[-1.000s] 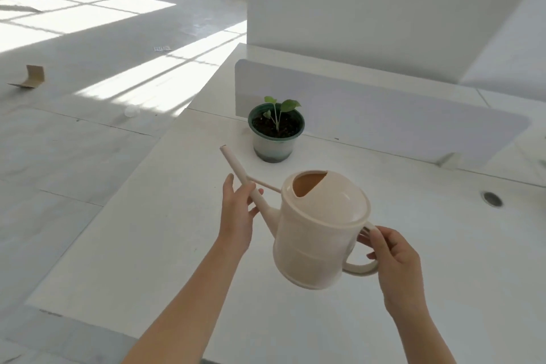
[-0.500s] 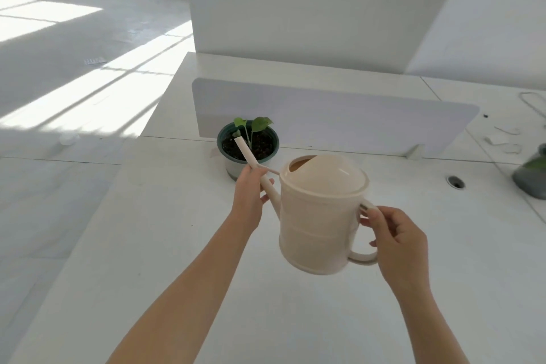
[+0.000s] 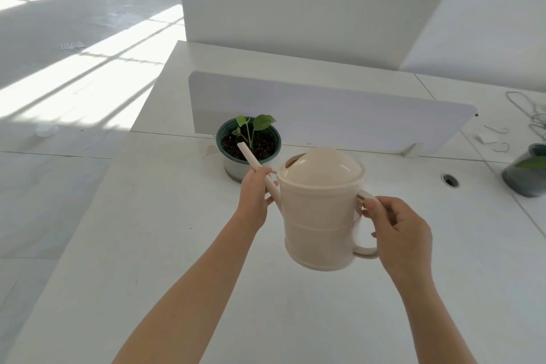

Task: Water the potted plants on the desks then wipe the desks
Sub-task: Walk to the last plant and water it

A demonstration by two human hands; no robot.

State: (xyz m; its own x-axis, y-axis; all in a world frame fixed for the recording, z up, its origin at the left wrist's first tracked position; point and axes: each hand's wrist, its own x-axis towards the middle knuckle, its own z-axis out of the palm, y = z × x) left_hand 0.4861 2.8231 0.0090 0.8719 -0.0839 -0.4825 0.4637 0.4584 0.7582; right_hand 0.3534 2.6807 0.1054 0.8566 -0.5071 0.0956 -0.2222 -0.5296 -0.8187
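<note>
A beige watering can (image 3: pixel 320 210) hangs in the air above the white desk (image 3: pixel 147 245). My right hand (image 3: pixel 399 233) grips its handle. My left hand (image 3: pixel 255 193) holds the long thin spout, whose tip is over the soil of a green potted plant (image 3: pixel 248 146). That pot stands on the desk just in front of a low white divider panel (image 3: pixel 339 115). The small seedling in it has a few green leaves. No water can be seen leaving the spout.
A second dark pot (image 3: pixel 527 173) with a leaf stands at the right edge on the neighbouring desk. A round cable hole (image 3: pixel 450 180) lies right of the can. Cables and hooks (image 3: pixel 502 133) lie beyond it. The desk's left edge drops to the sunlit floor (image 3: pixel 59 83).
Both hands carried the can forward toward the pot, and the spout tip went from short of the pot to over its soil. The view swung right, showing the second pot.
</note>
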